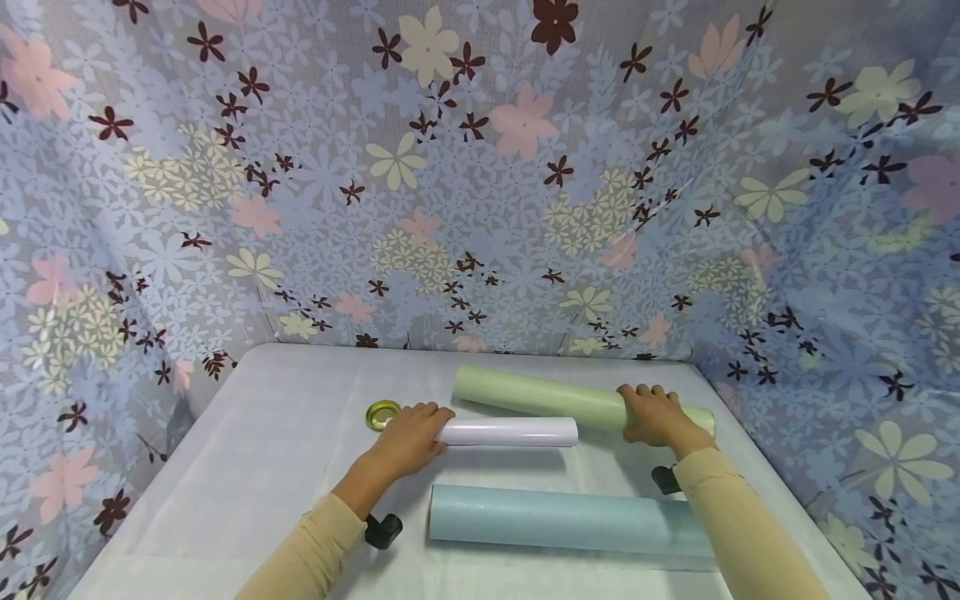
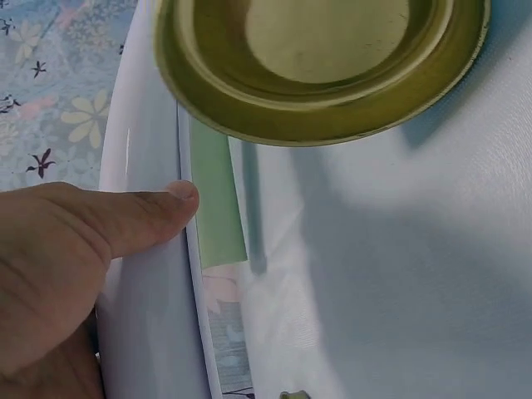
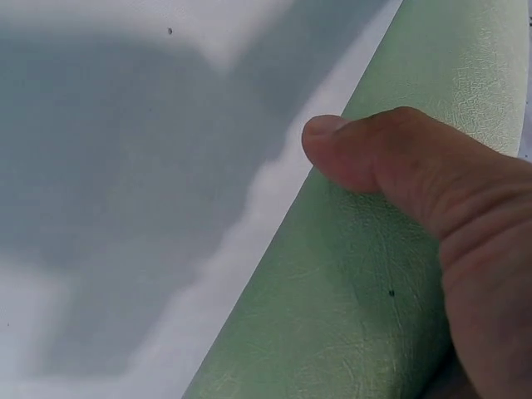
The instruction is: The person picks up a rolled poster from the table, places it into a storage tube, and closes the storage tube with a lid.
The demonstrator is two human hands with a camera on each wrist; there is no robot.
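White table (image 1: 247, 450); left hand (image 1: 408, 437) grips white roll (image 1: 517, 431); right hand (image 1: 656, 414) grips green roll (image 1: 540, 396).

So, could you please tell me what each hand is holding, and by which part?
The left hand grips the white roll at its left end; the right hand grips the green roll near its right end.

No readable text

The three paper rolls, the gold lid and the flowered cloth carry no letters, numbers or labels.
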